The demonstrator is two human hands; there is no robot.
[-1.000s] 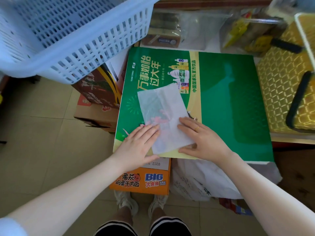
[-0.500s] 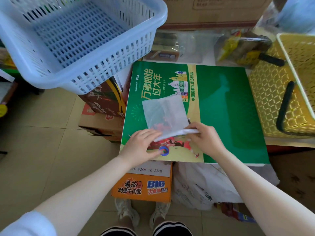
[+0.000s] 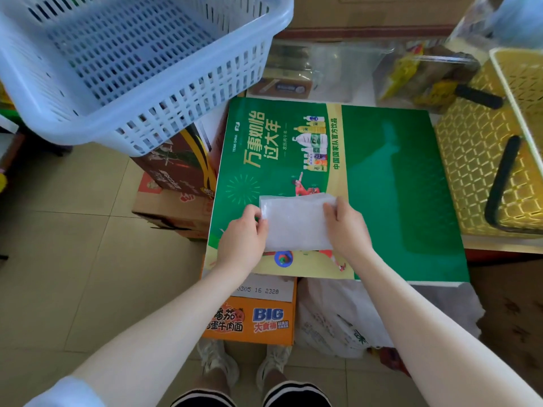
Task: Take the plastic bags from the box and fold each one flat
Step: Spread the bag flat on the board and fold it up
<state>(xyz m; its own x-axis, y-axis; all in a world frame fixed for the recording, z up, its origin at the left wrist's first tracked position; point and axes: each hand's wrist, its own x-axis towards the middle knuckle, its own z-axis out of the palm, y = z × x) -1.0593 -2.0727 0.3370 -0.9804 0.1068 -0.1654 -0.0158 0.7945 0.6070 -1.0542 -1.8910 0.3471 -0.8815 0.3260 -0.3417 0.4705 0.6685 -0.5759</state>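
Fingers [image 3: 261, 221] of both hands pinch the folded plastic bag [image 3: 295, 223] near the green board's [image 3: 396, 186] front edge. Align edges, press air out, then crease.

blue basket [image 3: 141, 83] left, yellow basket [image 3: 482, 177] right, green board [image 3: 396, 186] open between
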